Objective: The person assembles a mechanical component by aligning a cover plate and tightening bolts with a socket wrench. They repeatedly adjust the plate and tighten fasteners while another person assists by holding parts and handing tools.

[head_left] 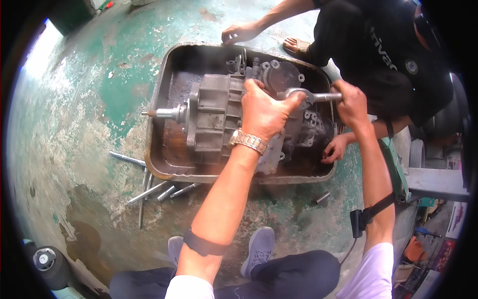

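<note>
Left hand: at the ratchet wrench's head end, palm down, thumb laid along the head; fingers mostly hidden, cannot tell whether they close on it (266, 112).
Right hand: clamped around the handle's right end, fingers curled (352, 103).
Ratchet wrench: silver, handle pointing right, over the right part of the gearbox (324, 97).
Gearbox: grey ribbed metal casing, lies inside the tray, splined shaft (167, 113) sticking out left past the tray's rim.
Round cover: dark disc on the gearbox's far side, just beyond the wrench head (283, 75).
Tray: metal, worn rim, rounded corners, on the floor (150, 142).
Floor: green paint, badly flaked (119, 94).
Loose tools: silver bars (127, 159) and a short socket (166, 193), near left of the tray; another socket lies near right (322, 198).
Co-worker: dark clothes, far right; one hand (241, 34) by the tray's far rim, the other (334, 149) at its right end.
Wristwatch: metal band, left wrist (250, 141).
</note>
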Demonstrator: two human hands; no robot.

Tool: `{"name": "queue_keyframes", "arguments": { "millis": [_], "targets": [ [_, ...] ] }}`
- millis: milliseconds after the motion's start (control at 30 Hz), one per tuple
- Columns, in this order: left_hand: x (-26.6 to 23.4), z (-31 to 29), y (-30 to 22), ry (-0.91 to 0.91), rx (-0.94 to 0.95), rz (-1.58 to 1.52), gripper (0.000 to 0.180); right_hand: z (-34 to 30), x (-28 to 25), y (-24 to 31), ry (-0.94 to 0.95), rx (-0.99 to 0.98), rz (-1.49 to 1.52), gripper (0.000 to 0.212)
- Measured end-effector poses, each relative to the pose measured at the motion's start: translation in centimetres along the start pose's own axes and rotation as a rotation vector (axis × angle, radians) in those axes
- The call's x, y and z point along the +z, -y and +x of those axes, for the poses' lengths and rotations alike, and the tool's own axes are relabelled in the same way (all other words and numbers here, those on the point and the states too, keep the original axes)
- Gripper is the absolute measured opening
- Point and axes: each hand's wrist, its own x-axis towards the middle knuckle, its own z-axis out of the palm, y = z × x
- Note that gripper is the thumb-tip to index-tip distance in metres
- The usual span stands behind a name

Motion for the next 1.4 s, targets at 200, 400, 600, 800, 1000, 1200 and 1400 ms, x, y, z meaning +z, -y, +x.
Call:
{"name": "queue_keyframes", "arguments": {
  "millis": [200, 400, 600, 800, 1000, 1200, 1400],
  "targets": [
    [-0.7, 1.3, -0.3, 0.148, -0.046, -0.018, 0.081, -7.6, 1.6, 3.3, 0.153, 0.497, 0.144, 0.010],
    [-1.1, 2.2, 0.0, 0.224, -0.032, -0.005, 0.083, -11.7, 3.0, 17.8, 0.226, 0.845, 0.844, 0.024],
    [-1.6, 3.1, 0.8, 0.407, -0.081, 0.016, 0.087, -12.6, 5.8, 21.3, 0.413, 0.935, 1.622, 0.019],
    [-1.2, 2.0, 2.5, 0.322, -0.027, -0.104, 0.087, -8.1, -0.5, 5.3, 0.337, 0.344, 0.205, 0.015],
    [-0.3, 0.2, 1.6, 0.193, -0.014, -0.114, 0.089, -1.2, 0.8, 0.1, 0.006, 0.147, 0.033, 0.014],
    [-0.9, 0.3, 0.7, 0.194, -0.067, -0.074, 0.082, -6.8, 1.5, 3.1, 0.002, 0.411, 0.078, 0.009],
    [-1.2, 0.7, 0.7, 0.236, -0.021, -0.162, 0.077, -11.1, 2.5, 13.7, 0.232, 0.880, 0.644, 0.019]
  ]
}}
